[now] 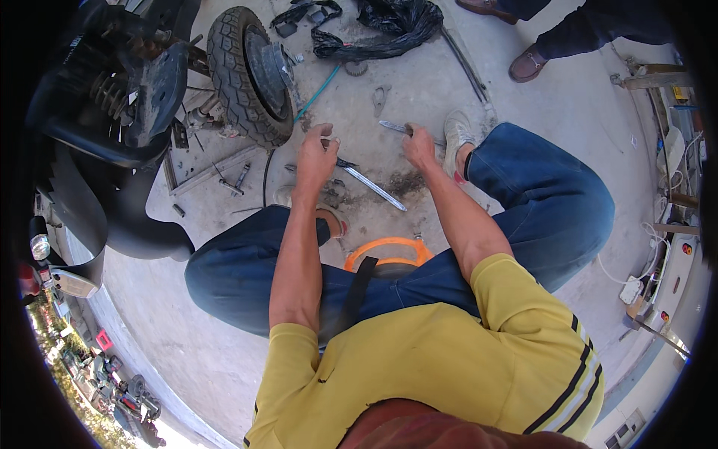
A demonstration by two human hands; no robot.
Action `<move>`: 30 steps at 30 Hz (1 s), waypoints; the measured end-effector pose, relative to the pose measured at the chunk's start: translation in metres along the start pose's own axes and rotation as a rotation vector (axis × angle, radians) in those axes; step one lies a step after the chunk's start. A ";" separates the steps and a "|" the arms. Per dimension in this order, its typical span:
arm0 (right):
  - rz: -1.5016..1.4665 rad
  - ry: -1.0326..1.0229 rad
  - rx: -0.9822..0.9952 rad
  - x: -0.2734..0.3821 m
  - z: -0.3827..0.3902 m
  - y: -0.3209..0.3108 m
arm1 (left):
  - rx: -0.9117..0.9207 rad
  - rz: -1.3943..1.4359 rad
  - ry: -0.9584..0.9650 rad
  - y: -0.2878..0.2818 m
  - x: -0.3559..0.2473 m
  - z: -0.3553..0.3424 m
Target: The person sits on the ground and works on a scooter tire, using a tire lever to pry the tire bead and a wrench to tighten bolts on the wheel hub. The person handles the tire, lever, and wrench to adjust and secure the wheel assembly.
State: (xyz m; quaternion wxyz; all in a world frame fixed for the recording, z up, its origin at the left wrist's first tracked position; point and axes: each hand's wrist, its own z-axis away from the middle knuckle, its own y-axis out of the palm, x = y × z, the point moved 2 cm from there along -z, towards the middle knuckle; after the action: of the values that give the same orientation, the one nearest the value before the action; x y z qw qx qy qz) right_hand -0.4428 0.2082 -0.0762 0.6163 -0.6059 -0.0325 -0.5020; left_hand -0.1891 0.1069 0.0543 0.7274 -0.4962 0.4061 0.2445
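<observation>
The flat metal bar is above the floor, between the person's feet and roughly midway between the floor's left and right edges. The right grip pinches its near end between thumb and fingers; the bar's free end points toward the left grip. The left grip is curled, with thumb and fingers closing about a dark tool end. A bright metal lever extends from beneath this hand toward the person; whether it joins the dark end cannot be determined.

The right shoe is just beside the right grip. An orange frame is located between the person's legs.

Beyond the left grip, toward the floor's left edge, a treaded tire stands tilted around a wheel hub, near a partly disassembled motorcycle. Small tools lie on the floor below the tire. A teal rod lies beside the tire, near a toothed disc and a black plastic bag. Dark rods lie toward the floor's right edge, short of another person's shoe. A white power strip is positioned at that right edge.
</observation>
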 end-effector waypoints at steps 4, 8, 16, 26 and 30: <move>0.161 -0.010 0.227 -0.023 0.042 0.036 | 0.200 -0.305 -0.104 0.000 0.042 0.015; 0.314 -0.144 0.426 -0.029 0.070 0.046 | 0.214 -0.450 -0.187 0.010 0.070 0.013; 0.236 -0.245 0.398 0.117 0.051 0.003 | 0.385 -0.326 -0.074 0.044 0.111 0.022; -0.300 -0.856 0.012 0.305 0.183 -0.134 | 0.417 -0.454 0.117 0.042 0.097 0.027; -0.249 -0.730 -0.132 0.261 0.159 -0.174 | 0.542 -0.340 -0.018 0.032 0.041 0.050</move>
State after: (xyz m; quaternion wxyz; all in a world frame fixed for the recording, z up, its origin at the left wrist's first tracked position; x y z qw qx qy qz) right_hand -0.3383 0.2222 0.2589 0.4583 -0.7745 -0.2905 -0.3252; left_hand -0.1739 0.1636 0.0124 0.8670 -0.3431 0.3613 0.0068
